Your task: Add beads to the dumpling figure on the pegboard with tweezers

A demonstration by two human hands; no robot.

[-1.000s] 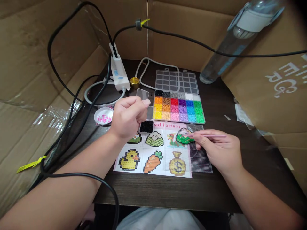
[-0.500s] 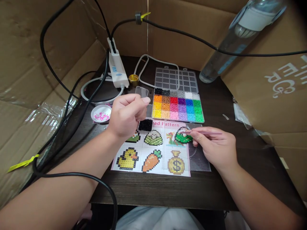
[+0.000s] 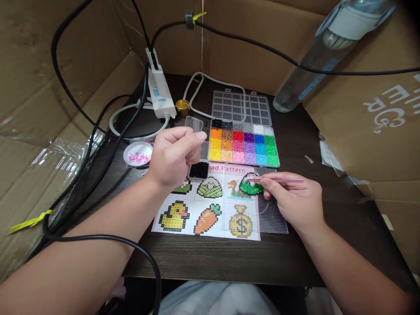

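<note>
My right hand [image 3: 293, 197] grips pink tweezers [image 3: 285, 180] whose tips reach the white part of a bead design [image 3: 251, 186] with green below and a dark edge. The design lies on a clear pegboard [image 3: 272, 214] that partly overlaps the printed pattern sheet [image 3: 252, 169]. My left hand [image 3: 175, 155] is closed in a fist, thumb on top; whatever its fingers may hold is hidden. Just beyond that fist is a small box of black beads [image 3: 198, 170]. Its clear lid [image 3: 194, 124] seems to stand open behind.
A sorted bead case [image 3: 243, 144] lies open at the back. Pink and white beads fill part of a white dish [image 3: 138, 154] at left. A power strip [image 3: 161, 94], a gold cup [image 3: 183, 107], a clear bottle [image 3: 315, 65] and black cables [image 3: 124, 135] surround the work, within cardboard walls.
The view has shifted very slightly. Both hands keep nearly the same pose, and the tweezers stay at the bead design.
</note>
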